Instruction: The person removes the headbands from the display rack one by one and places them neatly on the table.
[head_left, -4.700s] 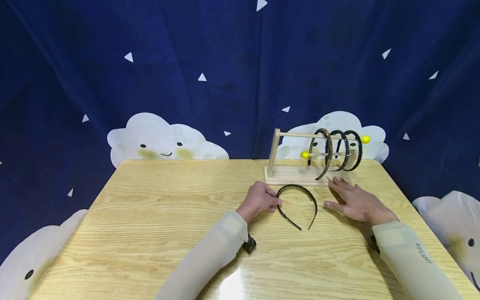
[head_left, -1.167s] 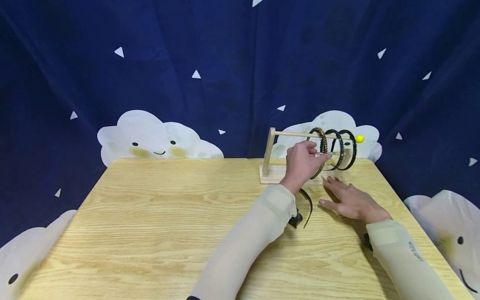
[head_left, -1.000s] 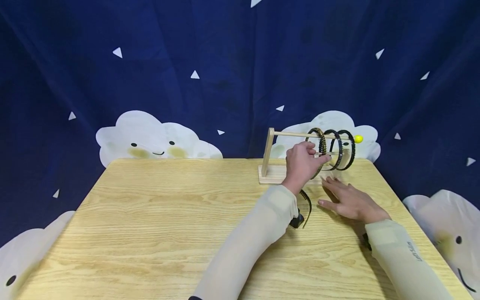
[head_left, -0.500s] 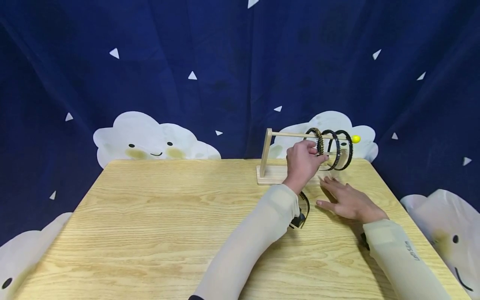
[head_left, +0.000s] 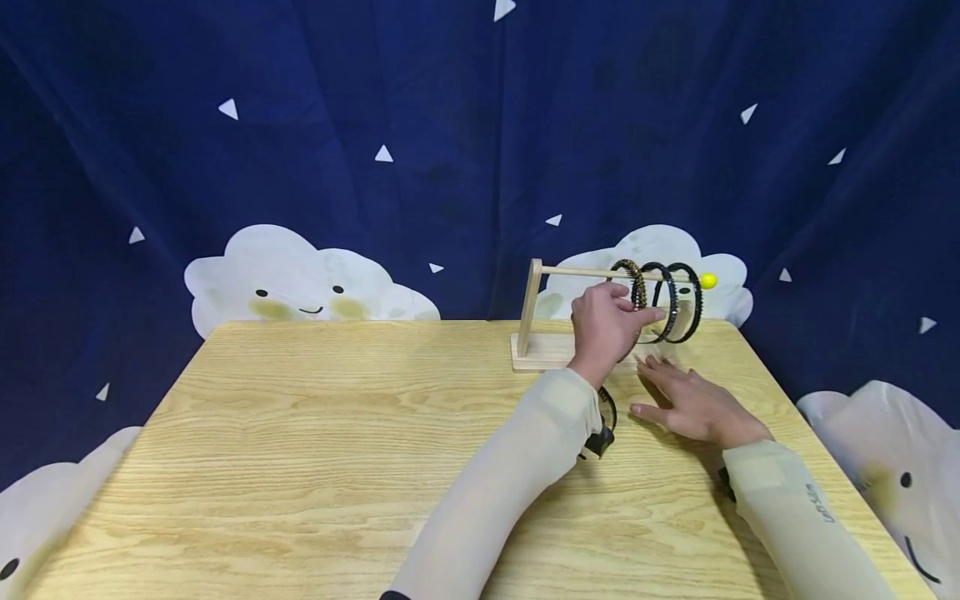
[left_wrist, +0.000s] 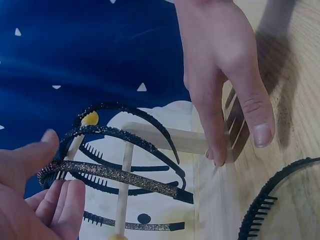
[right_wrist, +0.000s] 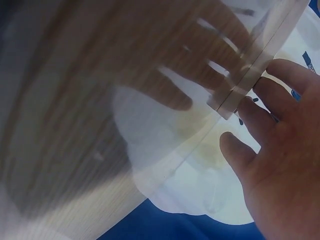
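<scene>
On the near side of a wood-grain table (head_left: 300, 458), a black toothed headband (left_wrist: 257, 206) is lying loose, right of centre (in the head view, the left wrist is partly hiding it). Just right of it, the person's right hand (head_left: 693, 406) is lying with fingers spread, its fingertips touching the base of a wooden headband rack (head_left: 528, 312). Farther off, the left hand (head_left: 603, 325) is standing around a gold-speckled headband (left_wrist: 125, 176) hanging on the rack, thumb and fingers apart, so it seems not to be gripping. To its right, a beaded black headband (left_wrist: 127, 137) and another black headband (left_wrist: 150, 118) are hanging.

The step appears to be placing this band; the next move is probably calling for clearing it without a snag, then picking up the loose one. Beyond, a navy curtain (head_left: 375, 83) is hanging.
</scene>
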